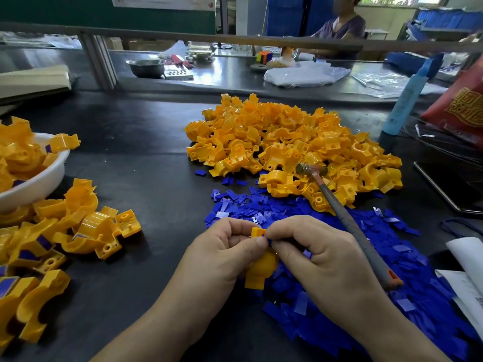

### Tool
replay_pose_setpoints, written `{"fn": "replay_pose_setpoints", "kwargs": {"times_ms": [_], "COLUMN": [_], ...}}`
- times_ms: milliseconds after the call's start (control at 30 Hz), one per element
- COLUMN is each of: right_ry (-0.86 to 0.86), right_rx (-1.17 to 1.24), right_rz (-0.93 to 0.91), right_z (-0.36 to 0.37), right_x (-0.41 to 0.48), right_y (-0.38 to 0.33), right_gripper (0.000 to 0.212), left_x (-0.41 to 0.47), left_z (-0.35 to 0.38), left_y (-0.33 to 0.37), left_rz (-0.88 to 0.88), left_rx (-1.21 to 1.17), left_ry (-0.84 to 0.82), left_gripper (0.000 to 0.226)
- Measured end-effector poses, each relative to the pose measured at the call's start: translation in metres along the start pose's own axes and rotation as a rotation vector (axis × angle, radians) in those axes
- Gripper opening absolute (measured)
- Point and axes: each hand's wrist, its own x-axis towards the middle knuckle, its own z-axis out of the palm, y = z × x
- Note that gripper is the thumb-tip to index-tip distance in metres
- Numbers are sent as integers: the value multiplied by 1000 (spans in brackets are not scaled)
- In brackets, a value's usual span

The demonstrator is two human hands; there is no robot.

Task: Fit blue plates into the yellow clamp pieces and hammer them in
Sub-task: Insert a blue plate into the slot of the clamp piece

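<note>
My left hand (222,253) grips a yellow clamp piece (260,267), held upright above the black table. My right hand (313,246) pinches a small blue plate (268,241) against the clamp's top end; the plate is mostly hidden by my fingers. A hammer (347,218) with a metal head and grey handle lies across the piles, its handle passing behind my right hand. A big heap of loose yellow clamp pieces (290,145) lies further back. A spread of blue plates (366,283) covers the table under and to the right of my hands.
A white bowl (44,178) with yellow clamps stands at the left, with more clamps carrying blue plates (78,231) beside it. A blue bottle (405,100), a red bag (460,105) and papers (467,270) sit on the right. Another person sits beyond a rail.
</note>
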Motion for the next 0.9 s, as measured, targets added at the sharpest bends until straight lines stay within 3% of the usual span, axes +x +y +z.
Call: {"fn": "replay_pose_setpoints", "kwargs": {"times_ms": [133, 367, 600, 900], "right_ry": [40, 72, 137, 194], "right_rx": [-67, 24, -25, 214], "right_rz": [-133, -67, -157, -1], "right_z": [2, 1, 1, -1], "right_x": [1, 1, 1, -1], "right_y": [-2, -2, -3, -7], "right_gripper": [17, 18, 20, 17], "left_x": [-1, 0, -2, -7], "left_z": [0, -2, 0, 2], "left_y": [-1, -1, -1, 6], "left_rz": [6, -7, -59, -31], "left_rx": [-11, -53, -78, -127], "left_ry": [1, -12, -53, -76], "left_gripper": [25, 27, 28, 42]}}
